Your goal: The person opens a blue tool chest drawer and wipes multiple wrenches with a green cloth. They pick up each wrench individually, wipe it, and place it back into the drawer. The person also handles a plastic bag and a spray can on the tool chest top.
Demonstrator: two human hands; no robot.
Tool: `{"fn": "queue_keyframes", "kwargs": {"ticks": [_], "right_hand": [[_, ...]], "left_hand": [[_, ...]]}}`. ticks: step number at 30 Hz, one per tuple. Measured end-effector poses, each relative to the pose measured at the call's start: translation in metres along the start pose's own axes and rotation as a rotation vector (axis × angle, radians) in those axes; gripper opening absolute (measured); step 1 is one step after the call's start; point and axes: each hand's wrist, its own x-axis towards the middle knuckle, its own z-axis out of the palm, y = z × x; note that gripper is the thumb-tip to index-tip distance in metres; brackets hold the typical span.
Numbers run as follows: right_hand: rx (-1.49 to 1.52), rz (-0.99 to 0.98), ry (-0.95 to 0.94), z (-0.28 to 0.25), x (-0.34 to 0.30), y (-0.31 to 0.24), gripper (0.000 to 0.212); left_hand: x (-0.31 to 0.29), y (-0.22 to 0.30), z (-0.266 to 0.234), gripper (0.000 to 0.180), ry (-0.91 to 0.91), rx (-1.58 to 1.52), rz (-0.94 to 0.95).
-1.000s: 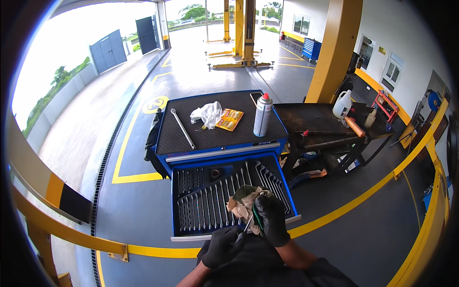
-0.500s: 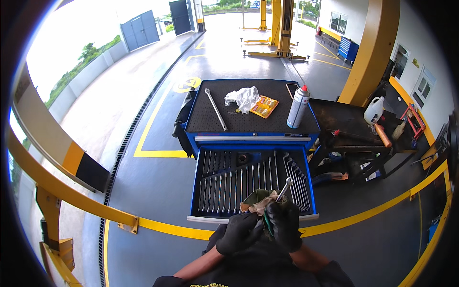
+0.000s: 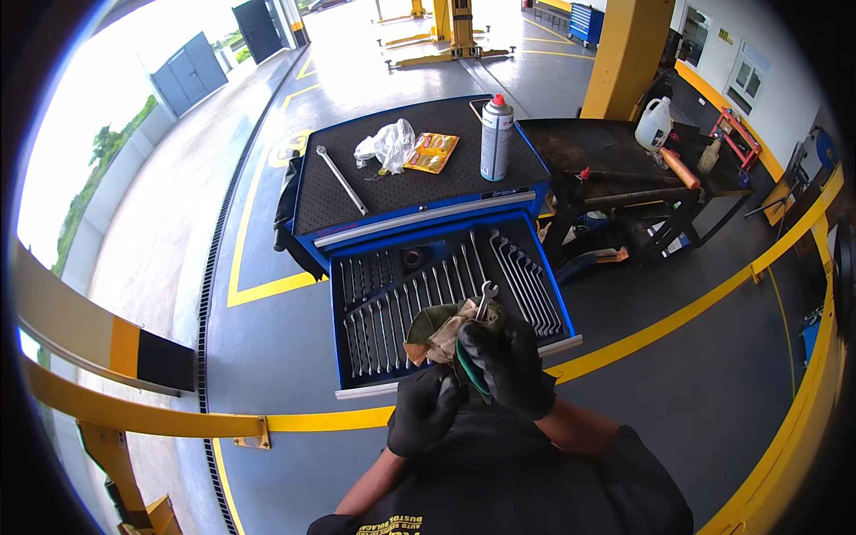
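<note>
In front of the open drawer, my black-gloved right hand (image 3: 508, 367) is closed round a camouflage-patterned rag (image 3: 437, 333) folded about a wrench (image 3: 487, 300). The wrench's open-jaw end sticks out above the cloth; its shank is hidden. My left hand (image 3: 424, 408), also black-gloved, is closed against the rag's lower side. What its fingers grip is hidden. Beyond both hands, the drawer (image 3: 335, 325) holds a row of combination wrenches (image 3: 394, 323) and several offset ring wrenches (image 3: 528, 281) in dark foam slots.
On the blue tool cabinet's (image 3: 303, 209) black top lie a long wrench (image 3: 342, 181), a clear plastic bag (image 3: 389, 145) and an orange-yellow packet (image 3: 432, 152); a spray can (image 3: 497, 138) stands there. A dark workbench (image 3: 571, 147) adjoins it. Yellow rails (image 3: 143, 403) curve along both sides.
The view has tilted and shifted, so the cabinet appears lower-left turned and higher up. Less of the wrench now shows above the rag, and more of the cloth spreads to the left.
</note>
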Motion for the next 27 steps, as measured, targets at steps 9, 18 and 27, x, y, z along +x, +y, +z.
{"fn": "queue_keyframes", "kwargs": {"ticks": [9, 18, 27], "right_hand": [[-0.368, -0.356, 0.229, -0.025, 0.024, 0.011, 0.027], [0.053, 0.042, -0.039, 0.01, -0.012, 0.003, 0.027], [-0.051, -0.106, 0.039, 0.002, 0.011, -0.016, 0.032]], "left_hand": [[0.004, 0.013, 0.004, 0.02, -0.068, 0.084, 0.155], [0.009, 0.008, -0.001, 0.014, 0.057, 0.265, 0.246], [0.005, 0.011, 0.0, 0.014, 0.036, 0.115, 0.155]]}}
